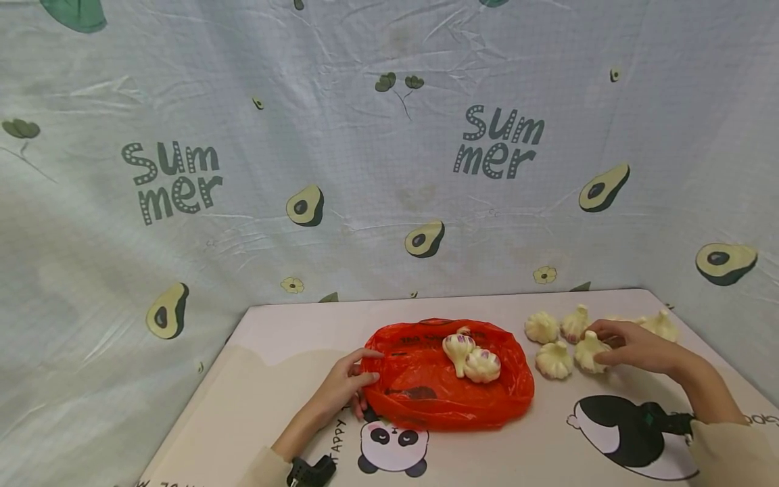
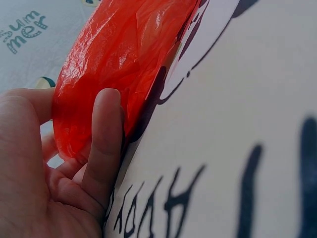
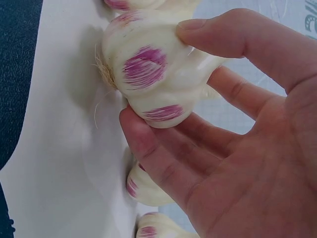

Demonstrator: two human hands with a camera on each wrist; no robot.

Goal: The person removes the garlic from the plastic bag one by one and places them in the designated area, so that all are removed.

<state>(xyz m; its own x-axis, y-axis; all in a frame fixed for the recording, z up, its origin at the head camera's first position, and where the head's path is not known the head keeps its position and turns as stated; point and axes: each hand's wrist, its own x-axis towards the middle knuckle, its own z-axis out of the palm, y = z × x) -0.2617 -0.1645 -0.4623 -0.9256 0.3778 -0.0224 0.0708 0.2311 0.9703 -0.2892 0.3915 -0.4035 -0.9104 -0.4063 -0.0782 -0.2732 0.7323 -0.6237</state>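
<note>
Garlic [image 3: 153, 67] sits between my right hand's [image 3: 242, 153] pinching thumb and fingers, perhaps touching the desk [image 1: 292, 365]; my left hand [image 1: 341, 387] grips the bag [image 1: 420, 406].

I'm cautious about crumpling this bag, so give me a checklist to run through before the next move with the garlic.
1. Right grip has thumb and fingers on the held garlic bulb: ok.
2. Held bulb fully off the table: cannot tell.
3. Held bulb well apart from other bulbs: not ok, several lie close by.
4. Left grip at the edge of the red bag: ok.
5. Bare space in the bag beside the two bulbs: ok, on their left.
</note>
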